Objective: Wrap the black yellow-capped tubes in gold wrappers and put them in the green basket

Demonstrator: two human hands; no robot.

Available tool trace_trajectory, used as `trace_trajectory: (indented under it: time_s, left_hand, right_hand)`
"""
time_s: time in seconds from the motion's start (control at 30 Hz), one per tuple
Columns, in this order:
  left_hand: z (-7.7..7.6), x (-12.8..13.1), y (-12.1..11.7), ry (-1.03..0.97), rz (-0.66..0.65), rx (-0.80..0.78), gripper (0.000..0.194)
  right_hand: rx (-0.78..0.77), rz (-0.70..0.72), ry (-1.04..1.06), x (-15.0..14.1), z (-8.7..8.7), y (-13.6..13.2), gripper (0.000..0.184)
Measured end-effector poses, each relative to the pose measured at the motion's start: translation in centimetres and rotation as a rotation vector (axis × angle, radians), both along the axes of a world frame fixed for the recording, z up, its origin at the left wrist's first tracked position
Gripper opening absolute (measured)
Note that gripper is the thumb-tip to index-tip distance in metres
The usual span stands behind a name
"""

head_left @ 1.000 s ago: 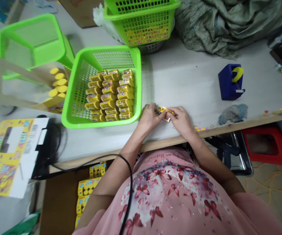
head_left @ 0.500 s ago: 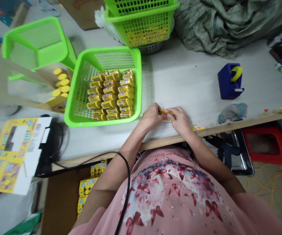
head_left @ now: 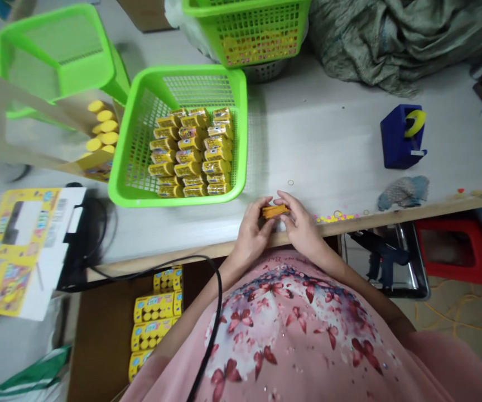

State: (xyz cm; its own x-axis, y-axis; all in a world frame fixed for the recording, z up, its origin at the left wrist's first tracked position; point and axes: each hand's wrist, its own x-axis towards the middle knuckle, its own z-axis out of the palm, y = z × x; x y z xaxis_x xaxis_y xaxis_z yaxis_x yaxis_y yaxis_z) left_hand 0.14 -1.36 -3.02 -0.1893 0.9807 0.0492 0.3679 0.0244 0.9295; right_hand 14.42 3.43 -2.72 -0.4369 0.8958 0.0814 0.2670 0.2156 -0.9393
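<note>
My left hand [head_left: 254,223] and my right hand [head_left: 300,223] meet at the near edge of the pale table [head_left: 328,139]. Together they pinch a small yellow-orange packet [head_left: 275,211], held edge-on between the fingertips of both. Just to the left of my hands stands a green mesh basket [head_left: 140,111] with three neat rows of small yellow packets [head_left: 191,151] lying in it.
A blue tape dispenser [head_left: 400,139] and a grey-blue rag [head_left: 403,191] are to the right. More green baskets [head_left: 245,28] stand behind and at the left [head_left: 52,50]. Yellow caps [head_left: 101,129], flat yellow cartons [head_left: 19,223], and a box of yellow packs [head_left: 157,307] lie left and below. A black cable [head_left: 216,290] crosses my front.
My hands have drawn back from beside the basket to the table's near edge, and the packet now shows its narrow orange edge. The view has shifted slightly downward.
</note>
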Motion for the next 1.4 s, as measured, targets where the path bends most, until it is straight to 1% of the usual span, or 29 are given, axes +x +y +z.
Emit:
trace_trajectory:
  time_s: [0.13,0.2,0.27,0.4,0.47,0.6,0.73,0.87,1.0,1.17,1.27,1.4]
  left_hand:
    - [-0.3,0.6,-0.6,0.147,-0.088,0.123,0.064]
    - [-0.2,0.7,-0.9,0.205,-0.111,0.179,0.069]
    - [-0.1,0.6,-1.3,0.249,-0.116,0.178,0.066]
    - [0.1,0.0,-2.2,0.309,-0.107,0.129,0.053]
    - [0.0,0.0,-2.4,0.305,-0.106,0.146,0.052]
    - [-0.5,0.5,-2.1,0.247,-0.098,0.209,0.058]
    - [-0.6,0.3,-1.9,0.246,-0.041,0.178,0.052]
    - [-0.4,-0.7,-1.9,0.251,-0.056,0.148,0.046]
    - [-0.4,-0.9,-2.2,0.325,-0.132,0.177,0.049]
    - [-1.2,0.1,-2.7,0.407,-0.215,0.227,0.062]
    - [-1.4,0.3,-2.8,0.422,-0.218,0.231,0.065]
    - [-0.9,0.0,-2.7,0.34,-0.155,0.219,0.062]
  right_hand:
    - [0.162,-0.018,-0.078,-0.6,0.3,-1.1,0.058]
    - [0.215,-0.008,-0.102,-0.6,0.2,-1.6,0.057]
    - [0.238,0.014,-0.137,-0.3,0.2,-1.9,0.057]
    - [0.253,0.058,-0.206,0.4,0.1,-2.1,0.056]
    - [0.268,0.061,-0.222,0.4,0.1,-2.1,0.054]
    - [0.288,0.037,-0.255,0.0,-0.1,-2.1,0.05]
    - [0.326,0.052,-0.25,0.0,-0.2,-2.0,0.045]
    - [0.347,0.043,-0.231,0.4,-0.2,-1.7,0.04]
    - [0.368,0.058,-0.237,0.6,-0.2,-1.6,0.039]
    - [0.45,0.069,-0.257,0.5,-0.3,-2.0,0.04]
    - [0.444,0.081,-0.26,0.5,-0.5,-2.2,0.042]
    - [0.394,0.094,-0.225,0.5,-0.3,-2.1,0.042]
